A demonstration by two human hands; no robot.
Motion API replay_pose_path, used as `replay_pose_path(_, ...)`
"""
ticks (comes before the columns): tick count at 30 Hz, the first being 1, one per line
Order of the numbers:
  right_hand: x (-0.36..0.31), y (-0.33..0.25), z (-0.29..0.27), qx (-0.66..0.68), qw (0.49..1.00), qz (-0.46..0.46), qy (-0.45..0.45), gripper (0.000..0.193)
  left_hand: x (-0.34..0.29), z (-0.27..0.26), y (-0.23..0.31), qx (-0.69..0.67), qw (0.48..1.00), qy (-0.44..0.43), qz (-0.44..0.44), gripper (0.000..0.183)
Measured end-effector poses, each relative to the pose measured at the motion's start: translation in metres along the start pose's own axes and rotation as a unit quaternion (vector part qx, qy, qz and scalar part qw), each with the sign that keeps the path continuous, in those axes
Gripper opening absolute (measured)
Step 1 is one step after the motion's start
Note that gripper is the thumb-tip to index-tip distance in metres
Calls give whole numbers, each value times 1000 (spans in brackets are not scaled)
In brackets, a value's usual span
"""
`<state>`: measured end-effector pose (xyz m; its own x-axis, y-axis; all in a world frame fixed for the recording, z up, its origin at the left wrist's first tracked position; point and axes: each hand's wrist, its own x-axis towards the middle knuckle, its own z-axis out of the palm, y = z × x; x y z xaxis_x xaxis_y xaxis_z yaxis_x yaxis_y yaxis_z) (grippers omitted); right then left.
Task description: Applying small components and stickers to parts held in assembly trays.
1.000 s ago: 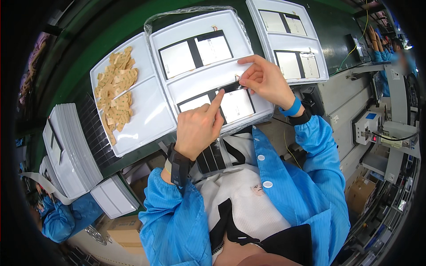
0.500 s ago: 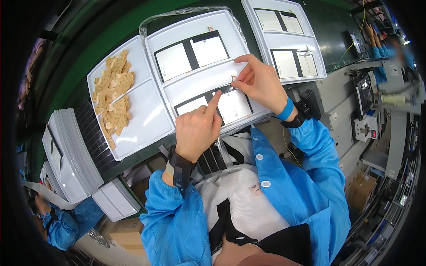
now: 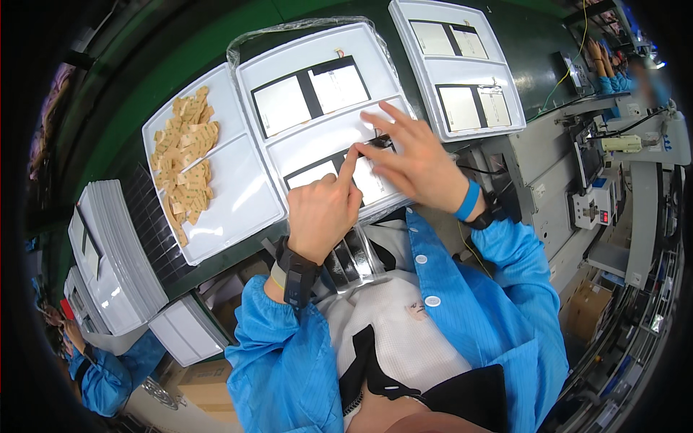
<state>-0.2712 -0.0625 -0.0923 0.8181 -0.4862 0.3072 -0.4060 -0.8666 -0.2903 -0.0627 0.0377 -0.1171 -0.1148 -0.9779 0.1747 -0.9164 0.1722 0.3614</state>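
A flat pack with white panels [image 3: 372, 185] and black borders, which looks like a battery, lies in the near compartment of the middle white tray [image 3: 285, 154]. My left hand [image 3: 321, 216] touches the black strip along its far edge with a straight index finger, the other fingers curled and holding nothing. Just right of that fingertip, my right hand [image 3: 426, 169] hovers over the pack with its fingers spread, hiding part of it. A small wire lead shows near the right fingers. A similar pack [image 3: 283, 107] with a short coloured lead occupies the far compartment.
Torn tan paper pieces [image 3: 189, 141] lie heaped in the left tray [image 3: 242, 206]. Another tray [image 3: 473, 71] with packs sits at the right. Stacked white trays [image 3: 119, 252] stand at lower left. Co-workers' hands [image 3: 605, 61] show at far right and lower left.
My right hand has opened from a pinch near the wire lead, its fingers now spread and shifted slightly toward my left fingertip. My left index finger stays on the pack.
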Motion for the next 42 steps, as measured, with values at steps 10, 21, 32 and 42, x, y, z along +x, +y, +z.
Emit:
replay_pose_path(10, -37, 23, -13, 57, 987, 124, 82, 35, -15, -49, -27, -78, 980, 16, -183, 30)
replay_pose_path(21, -20, 29, 15, 129, 931, 312, 137, 19, -26, -45, -61, -5, 983, 13, -181, 38)
replay_pose_path(32, -35, 65, -59, 464, 770, 314, 306, 45, 5, -78, -3, -187, 970, 140, -60, 22)
replay_pose_path(42, -131, 247, -98, 304, 824, 334, 343, 45, 16, -46, -28, -294, 953, 34, -69, 21)
